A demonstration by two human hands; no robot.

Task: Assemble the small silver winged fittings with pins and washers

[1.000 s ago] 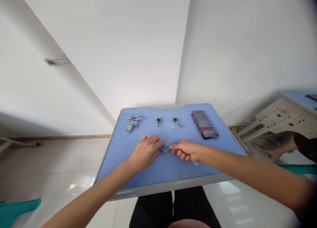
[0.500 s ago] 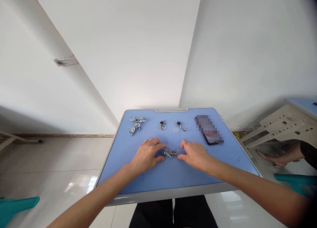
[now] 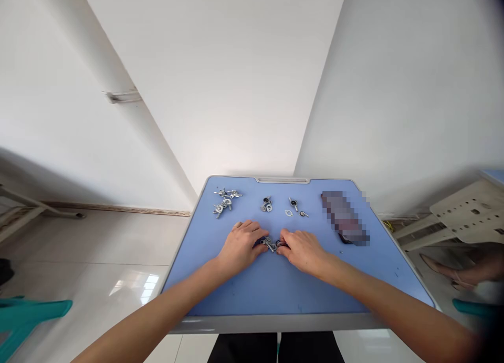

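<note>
My left hand rests on the blue desk top with thumb and index finger closed around a small silver metal fitting. Facing it, my right hand pinches a small oval metal plate at the fitting's right end; the fingertips partly cover the plate. Farther back lie two small groups of parts: a black-centred metal piece with small plates beside it, and another black-centred piece near a flat oval ring and a small pin-ended part.
Several silver metal fittings lie piled at the desk's back left. A phone, blurred over, lies at the right. A tiny part sits near my right wrist. Teal stools stand beside the desk, and another person's foot shows at right.
My right hand has moved in toward the left, and its fingers have closed on the oval plate. My left hand stays at the fitting. The camera view has shifted slightly.
</note>
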